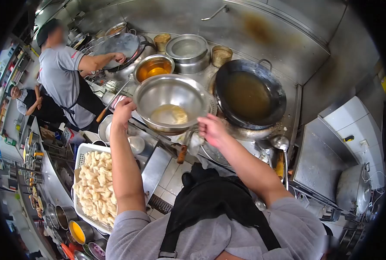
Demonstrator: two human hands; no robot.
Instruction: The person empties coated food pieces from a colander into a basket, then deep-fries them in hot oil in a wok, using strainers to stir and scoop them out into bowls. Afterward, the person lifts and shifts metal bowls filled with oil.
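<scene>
A large stainless steel mixing bowl (147, 93) is held in front of me over the stove's near edge. A little pale yellow liquid (170, 114) lies at its bottom, toward my side. My left hand (123, 112) is closed at the bowl's left rim, with a bit of pink and white material beside the fingers. On the right rim, my right hand (212, 130) grips with fingers and thumb. A black wok (249, 93) with brownish liquid stands just to the right of the bowl. Behind the bowl is a smaller metal bowl of orange oil (154, 68).
A white basket (81, 160) of pale, battered-looking pieces stands at lower left. A lidded-looking metal pot (187, 54) and tins (222, 55) line the back. One co-worker (63, 69) works at a wok on the left; another person stands behind. A ladle (280, 143) lies at right.
</scene>
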